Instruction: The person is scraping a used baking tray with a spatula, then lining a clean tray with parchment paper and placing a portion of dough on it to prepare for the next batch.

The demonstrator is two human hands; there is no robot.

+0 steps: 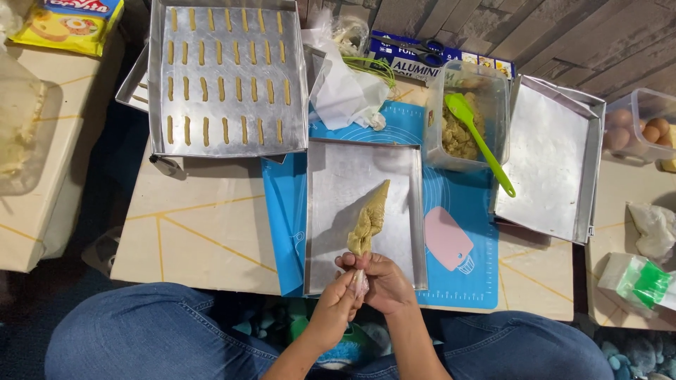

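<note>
A clear piping bag (369,219) filled with tan dough lies with its tip pointing to the far side of an empty metal baking tray (331,176). My left hand (336,304) and my right hand (384,281) both grip the bag's twisted tail at the tray's near edge. The tray sits on a blue silicone mat (458,204). To the far left, another metal tray (227,77) carries several rows of short piped dough sticks.
A clear tub of dough (466,116) with a green spatula (479,141) stands right of the tray. A pink scraper (448,239) lies on the mat. An empty tray (549,158), a box of eggs (644,127), foil boxes and crumpled paper (345,91) surround them.
</note>
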